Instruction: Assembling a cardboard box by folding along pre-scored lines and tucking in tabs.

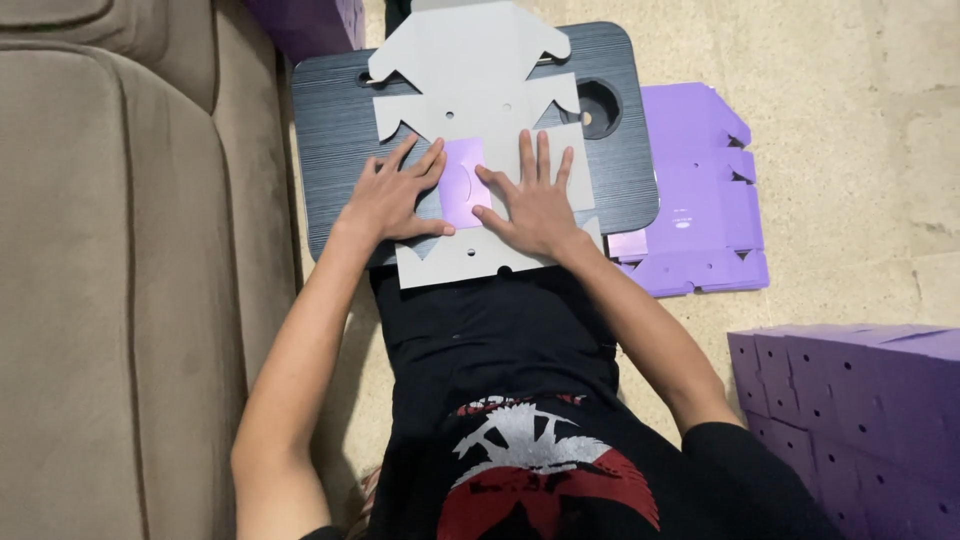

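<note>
A beige sofa (110,270) fills the whole left side, its cushion edge running down beside the person's left arm. The floor (850,150) is pale stone or tile, mottled. The person sits low against the sofa, in a black shirt (500,400) with a red and white print.

At lower right stands a stack (860,420) of purple folded boxes, packed side by side. Further up on the right, flat purple blanks (700,200) lie piled on the floor, just beside the tray. A bit more purple shows at the top, next to the sofa.

Across the lap sits a dark, wood-grained tray (330,130) with a round cup hole at its right end. On it lies a grey card blank (470,60), cut with notches and small holes, reaching from beyond the tray's far edge down over its near edge toward the person. In its middle a flap (462,180) is folded over, showing its purple side.

The left hand (392,200) lies flat, fingers spread, pressing on the blank, its fingertips touching the flap's left edge. The right hand (535,205) is flat too, fingers spread, pressing the blank on the flap's right side, thumb at the flap's lower corner. Neither hand grips anything; both only press down.
</note>
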